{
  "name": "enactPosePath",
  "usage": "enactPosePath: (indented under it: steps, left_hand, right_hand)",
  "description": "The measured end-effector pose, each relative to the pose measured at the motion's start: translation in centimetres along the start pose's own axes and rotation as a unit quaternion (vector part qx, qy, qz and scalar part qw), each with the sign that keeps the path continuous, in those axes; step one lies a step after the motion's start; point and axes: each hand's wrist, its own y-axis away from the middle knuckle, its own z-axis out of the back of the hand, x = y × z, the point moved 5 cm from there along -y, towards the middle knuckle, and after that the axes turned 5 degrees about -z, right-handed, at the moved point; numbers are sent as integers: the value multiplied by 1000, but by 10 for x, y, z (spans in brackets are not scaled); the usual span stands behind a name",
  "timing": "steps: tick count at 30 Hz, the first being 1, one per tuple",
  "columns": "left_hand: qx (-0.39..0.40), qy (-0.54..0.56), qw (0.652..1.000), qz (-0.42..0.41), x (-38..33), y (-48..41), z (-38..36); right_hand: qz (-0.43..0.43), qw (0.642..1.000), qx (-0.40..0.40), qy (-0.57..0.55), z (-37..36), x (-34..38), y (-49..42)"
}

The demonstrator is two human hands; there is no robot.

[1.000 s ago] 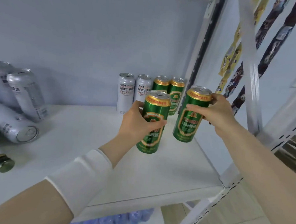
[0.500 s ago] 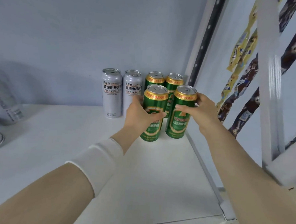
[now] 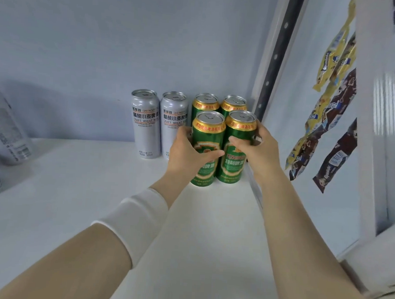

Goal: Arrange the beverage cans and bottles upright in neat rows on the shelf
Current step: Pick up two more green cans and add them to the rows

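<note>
Green beer cans [image 3: 208, 136] stand upright at the white shelf's [image 3: 75, 188] back-right corner — left hand [image 3: 187, 153] and right hand [image 3: 259, 150] each curled round one mid-body — rigid, smooth, likely slippery, so that waist grip suits.

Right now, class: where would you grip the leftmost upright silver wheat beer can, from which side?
Around the mid-body, from the front-left: the leftmost silver wheat beer can stands upright, wall behind, second silver can close on its right.
</note>
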Motion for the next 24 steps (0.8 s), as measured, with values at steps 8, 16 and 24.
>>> enactPosePath:
  steps: [8,16,24]
  left_hand:
    - [92,-17,995,-24,13,8,1]
    - [48,-17,998,-28,16,2,-3]
    - [46,-16,998,-31,20,-3,-6]
  right_hand:
    - [-13,999,13,-31,1,-28,11]
    - [-14,999,-51,-3,0,-37,8]
    - [-13,998,-55,19,0,-35,7]
